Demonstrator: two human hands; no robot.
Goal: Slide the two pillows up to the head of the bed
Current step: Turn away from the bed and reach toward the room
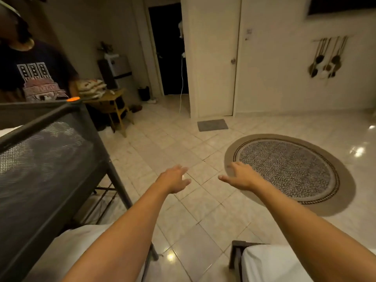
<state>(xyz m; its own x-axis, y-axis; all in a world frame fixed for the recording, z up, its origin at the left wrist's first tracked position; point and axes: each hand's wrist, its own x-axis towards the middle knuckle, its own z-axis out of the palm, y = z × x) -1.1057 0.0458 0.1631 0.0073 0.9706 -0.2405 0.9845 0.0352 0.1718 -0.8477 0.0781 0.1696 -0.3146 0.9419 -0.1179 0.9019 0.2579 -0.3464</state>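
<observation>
Both my arms reach forward over the tiled floor. My left hand [174, 179] is open with fingers spread and holds nothing. My right hand [240, 176] is also open and empty, palm down. The corner of a bed with a white sheet [272, 263] and dark wooden frame shows at the bottom right, under my right forearm. White fabric [81, 239] lies at the bottom left under my left forearm. No pillow is visible on the bed. Patterned cushions [91, 88] are stacked on a small wooden table at the left.
A dark mesh-sided cot [46, 159] stands at the left. Behind it stands a person in a dark printed T-shirt [34, 78]. A round patterned rug [289, 169] lies on the floor at the right, a grey mat [212, 125] by a white door [215, 58].
</observation>
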